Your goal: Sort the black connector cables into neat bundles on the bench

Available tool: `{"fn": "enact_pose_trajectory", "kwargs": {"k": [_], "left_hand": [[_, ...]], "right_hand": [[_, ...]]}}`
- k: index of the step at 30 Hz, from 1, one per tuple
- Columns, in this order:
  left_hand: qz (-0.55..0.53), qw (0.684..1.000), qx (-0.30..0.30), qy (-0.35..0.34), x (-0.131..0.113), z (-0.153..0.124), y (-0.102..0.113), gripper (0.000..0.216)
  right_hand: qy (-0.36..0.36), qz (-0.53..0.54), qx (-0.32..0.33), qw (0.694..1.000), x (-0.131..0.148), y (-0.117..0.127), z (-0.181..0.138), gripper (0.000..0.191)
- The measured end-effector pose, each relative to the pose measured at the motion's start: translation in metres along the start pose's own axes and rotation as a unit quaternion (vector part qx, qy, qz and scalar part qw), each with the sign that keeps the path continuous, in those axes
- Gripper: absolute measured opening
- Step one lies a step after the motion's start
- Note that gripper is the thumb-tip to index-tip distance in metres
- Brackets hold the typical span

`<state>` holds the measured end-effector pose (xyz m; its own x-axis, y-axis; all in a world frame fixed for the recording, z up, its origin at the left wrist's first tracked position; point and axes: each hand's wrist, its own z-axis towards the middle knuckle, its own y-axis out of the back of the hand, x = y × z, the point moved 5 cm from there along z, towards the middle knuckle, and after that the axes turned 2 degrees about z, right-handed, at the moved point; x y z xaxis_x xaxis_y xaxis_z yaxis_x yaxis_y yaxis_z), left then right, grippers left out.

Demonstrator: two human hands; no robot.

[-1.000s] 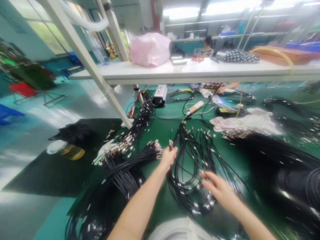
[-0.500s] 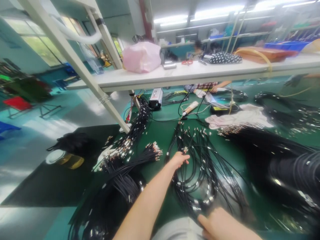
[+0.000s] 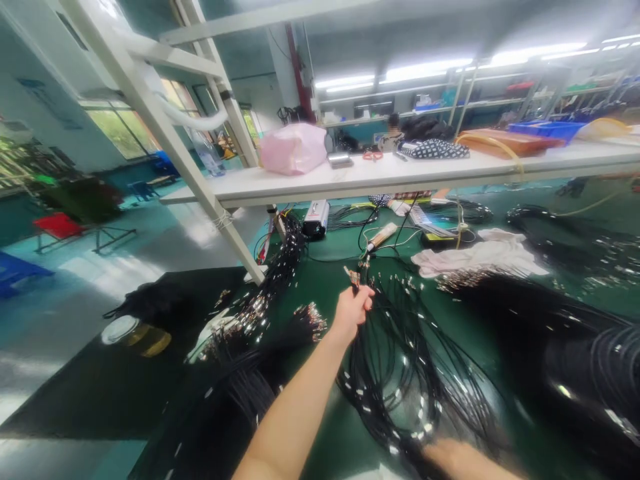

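Observation:
My left hand (image 3: pixel 354 308) is closed around several thin black cables, with their metal-tipped ends (image 3: pixel 353 276) sticking out past the fingers. Those cables run down into a loosely coiled cable bundle (image 3: pixel 370 413) with small white bands, lying on the green tabletop. At the bottom, my right hand (image 3: pixel 457 459) is at the lower edge of this coil. It is smeared by motion, so its fingers do not show clearly. Loose cable ends (image 3: pixel 407 283) fan out just right of my left hand.
More black cables lie left (image 3: pixel 235 387) and right (image 3: pixel 540 320). A white cloth (image 3: pixel 483 253), a glue-like tube (image 3: pixel 383 237) and a metal box (image 3: pixel 317 219) sit farther back. Above them runs a white shelf (image 3: pixel 360 180); its post (image 3: pixel 200 190) stands left. A co-worker's gloved hand (image 3: pixel 400 208) shows beneath.
My left hand has closed around cable ends and lifted slightly, its fingers now wrapped. My right hand has shifted a little right and down. The view has tilted up a bit.

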<state>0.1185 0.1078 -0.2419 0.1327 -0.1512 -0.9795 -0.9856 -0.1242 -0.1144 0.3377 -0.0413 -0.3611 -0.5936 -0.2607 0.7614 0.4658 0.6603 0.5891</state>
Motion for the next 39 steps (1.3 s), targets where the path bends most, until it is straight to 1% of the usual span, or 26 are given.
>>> {"fn": "enact_pose_trajectory", "kwargs": {"k": [1, 2, 4, 5, 6, 7, 8, 9, 10, 11, 13, 14, 15, 18, 22, 24, 25, 27, 29, 31, 33, 34, 35, 36, 37, 39], "left_hand": [[0.009, 1.0, 0.029, -0.002, -0.003, -0.01, -0.009, 0.03], [0.022, 0.998, 0.062, -0.003, -0.006, -0.019, -0.017, 0.029], [0.049, 0.991, 0.123, 0.001, -0.009, -0.036, -0.032, 0.029], [0.06, 0.988, 0.145, 0.006, -0.011, -0.043, -0.038, 0.029], [0.067, 0.984, 0.163, 0.01, -0.013, -0.049, -0.043, 0.029], [0.074, 0.98, 0.182, 0.013, -0.015, -0.054, -0.048, 0.029], [0.081, 0.976, 0.2, 0.017, -0.018, -0.059, -0.053, 0.029], [0.09, 0.972, 0.217, 0.018, -0.021, -0.062, -0.058, 0.029], [0.099, 0.968, 0.231, 0.017, -0.023, -0.065, -0.062, 0.029], [0.108, 0.965, 0.238, 0.015, -0.026, -0.067, -0.066, 0.029], [0.123, 0.966, 0.227, 0.002, -0.03, -0.068, -0.07, 0.029], [0.128, 0.968, 0.216, -0.008, -0.032, -0.067, -0.071, 0.029], [0.134, 0.969, 0.205, -0.018, -0.032, -0.065, -0.071, 0.029], [0.15, 0.971, 0.18, -0.038, -0.03, -0.059, -0.068, 0.029], [0.124, 0.979, 0.135, -0.089, -0.038, -0.054, -0.062, 0.019], [0.061, 0.984, 0.159, -0.051, -0.042, -0.058, -0.064, 0.019], [0.027, 0.981, 0.192, -0.009, -0.043, -0.062, -0.068, 0.024], [-0.019, 0.959, 0.27, 0.081, -0.044, -0.074, -0.078, 0.031], [-0.025, 0.936, 0.324, 0.134, -0.047, -0.082, -0.085, 0.036], [-0.031, 0.931, 0.333, 0.149, -0.058, -0.083, -0.085, 0.043], [-0.075, 0.946, 0.291, 0.119, -0.083, -0.075, -0.078, 0.044], [-0.109, 0.958, 0.25, 0.083, -0.101, -0.071, -0.071, 0.043], [-0.145, 0.969, 0.198, 0.033, -0.124, -0.067, -0.061, 0.041], [-0.174, 0.974, 0.141, -0.031, -0.149, -0.067, -0.051, 0.039], [-0.188, 0.974, 0.088, -0.093, -0.175, -0.07, -0.039, 0.038], [-0.191, 0.963, 0.023, -0.187, -0.224, -0.085, -0.02, 0.038]], "right_hand": [[-0.02, -0.025, 0.008, 0.999, 0.009, 0.02, 0.007, 0.068], [-0.008, -0.016, -0.001, 1.0, 0.022, 0.044, 0.014, 0.077], [0.063, 0.06, -0.088, 0.992, 0.055, 0.102, 0.029, 0.081], [0.125, 0.107, -0.108, 0.98, 0.073, 0.128, 0.035, 0.083], [0.187, 0.16, -0.152, 0.957, 0.091, 0.155, 0.04, 0.077], [0.233, 0.199, -0.208, 0.929, 0.106, 0.18, 0.043, 0.068], [0.265, 0.219, -0.245, 0.906, 0.121, 0.199, 0.046, 0.057], [0.289, 0.224, -0.258, 0.894, 0.136, 0.211, 0.05, 0.047], [0.301, 0.209, -0.248, 0.897, 0.151, 0.218, 0.055, 0.041], [0.304, 0.178, -0.216, 0.911, 0.167, 0.218, 0.06, 0.038], [0.295, 0.09, -0.133, 0.942, 0.193, 0.207, 0.069, 0.038], [0.286, 0.045, -0.106, 0.951, 0.203, 0.201, 0.072, 0.038], [0.279, 0.007, -0.097, 0.955, 0.21, 0.195, 0.073, 0.039], [0.257, -0.053, -0.132, 0.956, 0.217, 0.188, 0.075, 0.039], [0.262, -0.06, -0.175, 0.947, 0.213, 0.186, 0.071, 0.038], [0.277, -0.055, -0.201, 0.938, 0.214, 0.186, 0.067, 0.033], [0.284, -0.051, -0.214, 0.933, 0.215, 0.187, 0.065, 0.03], [0.291, -0.023, -0.233, 0.928, 0.217, 0.189, 0.062, 0.028], [0.297, 0.052, -0.237, 0.924, 0.219, 0.194, 0.06, 0.028], [0.31, 0.158, -0.259, 0.901, 0.217, 0.2, 0.054, 0.028], [0.316, 0.236, -0.327, 0.859, 0.208, 0.203, 0.04, 0.027], [0.315, 0.252, -0.355, 0.844, 0.202, 0.199, 0.031, 0.028], [0.311, 0.251, -0.365, 0.841, 0.196, 0.19, 0.022, 0.031], [0.304, 0.233, -0.353, 0.854, 0.191, 0.177, 0.015, 0.039], [0.292, 0.201, -0.322, 0.878, 0.187, 0.16, 0.01, 0.053], [0.243, 0.122, -0.251, 0.929, 0.175, 0.122, 0.007, 0.09]]}}
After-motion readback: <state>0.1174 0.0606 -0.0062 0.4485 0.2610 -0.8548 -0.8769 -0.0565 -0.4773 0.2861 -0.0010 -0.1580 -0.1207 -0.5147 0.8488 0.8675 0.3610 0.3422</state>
